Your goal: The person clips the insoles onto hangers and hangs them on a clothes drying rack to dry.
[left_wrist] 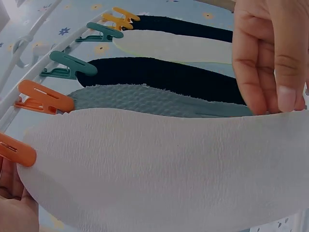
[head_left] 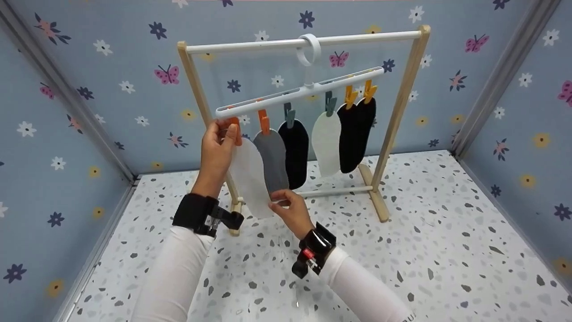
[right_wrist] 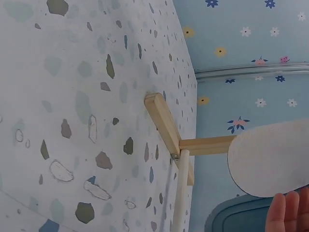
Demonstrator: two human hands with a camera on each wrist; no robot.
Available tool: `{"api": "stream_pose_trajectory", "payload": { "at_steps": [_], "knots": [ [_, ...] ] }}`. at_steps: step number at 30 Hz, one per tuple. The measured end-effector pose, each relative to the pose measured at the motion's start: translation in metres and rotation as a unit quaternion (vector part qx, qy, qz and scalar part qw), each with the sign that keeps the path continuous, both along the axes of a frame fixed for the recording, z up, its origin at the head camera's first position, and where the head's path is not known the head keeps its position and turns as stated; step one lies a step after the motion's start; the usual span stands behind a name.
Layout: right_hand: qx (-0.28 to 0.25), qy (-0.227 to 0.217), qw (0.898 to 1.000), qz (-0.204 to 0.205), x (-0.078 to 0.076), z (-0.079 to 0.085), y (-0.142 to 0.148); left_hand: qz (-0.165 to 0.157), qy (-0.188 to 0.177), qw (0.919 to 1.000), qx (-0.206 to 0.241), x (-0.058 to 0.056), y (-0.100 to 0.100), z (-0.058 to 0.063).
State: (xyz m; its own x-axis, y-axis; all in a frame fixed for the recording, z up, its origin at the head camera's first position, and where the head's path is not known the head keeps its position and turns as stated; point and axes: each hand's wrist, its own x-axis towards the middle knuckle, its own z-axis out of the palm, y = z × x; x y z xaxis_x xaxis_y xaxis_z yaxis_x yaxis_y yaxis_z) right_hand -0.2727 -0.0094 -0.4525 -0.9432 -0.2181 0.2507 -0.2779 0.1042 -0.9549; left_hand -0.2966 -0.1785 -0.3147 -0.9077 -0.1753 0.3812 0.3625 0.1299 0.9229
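My left hand pinches an orange clothespin at the left end of a white hanger. That clothespin grips the top of a white insole. Lower down, my right hand pinches the insole's right edge near its bottom; the right wrist view shows its fingertips at the edge. Behind it hang a grey insole on a second orange clothespin and a black insole on a green clothespin.
Further right, another white insole hangs from a green clothespin, beside two black ones on yellow clothespins. The hanger's ring loops over the rail of a wooden rack, which stands on a speckled surface before patterned walls.
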Motion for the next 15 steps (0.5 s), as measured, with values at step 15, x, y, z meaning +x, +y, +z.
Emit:
{"api": "stream_pose_trajectory", "payload": {
  "at_steps": [15],
  "knots": [
    [-0.049, -0.032, 0.998, 0.024, 0.027, -0.005, 0.016, 0.005, 0.049, 0.9984, 0.030, -0.005, 0.001, -0.010]
  ]
}}
